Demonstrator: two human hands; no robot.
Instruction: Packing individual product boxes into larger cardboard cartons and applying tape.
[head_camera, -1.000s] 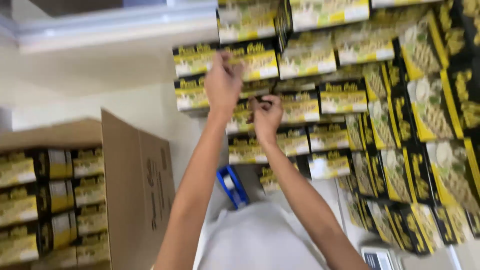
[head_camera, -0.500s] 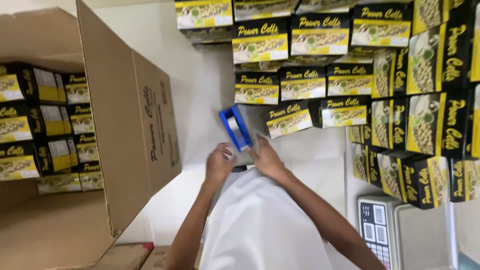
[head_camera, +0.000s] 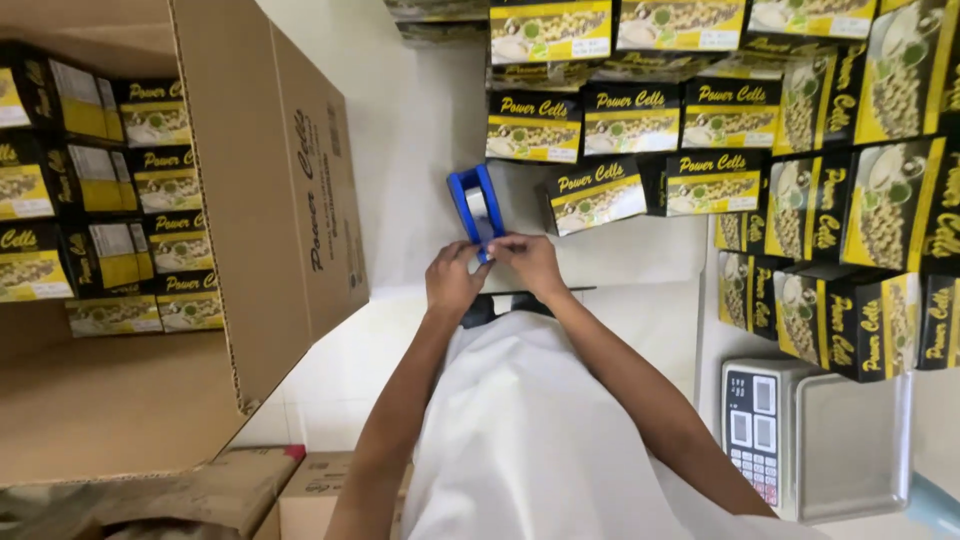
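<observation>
A blue tape dispenser (head_camera: 472, 203) lies on the white table (head_camera: 420, 150) just beyond my hands. My left hand (head_camera: 452, 281) and my right hand (head_camera: 530, 263) meet at its near end, fingertips pinched together on it. Small yellow-and-black product boxes (head_camera: 597, 193) lie right of the dispenser, the nearest a hand's width from my right hand. My white garment (head_camera: 520, 440) fills the lower middle of the view.
A large open cardboard carton (head_camera: 265, 200) at the left holds rows of the same yellow-and-black boxes (head_camera: 100, 190). More such boxes (head_camera: 850, 200) are stacked along the top and right. A digital scale (head_camera: 815, 435) sits at lower right. Closed cardboard cartons (head_camera: 260, 485) lie at lower left.
My hands came down from the stacked boxes to the blue tape dispenser and now pinch its near end. The view has swung down and closer.
</observation>
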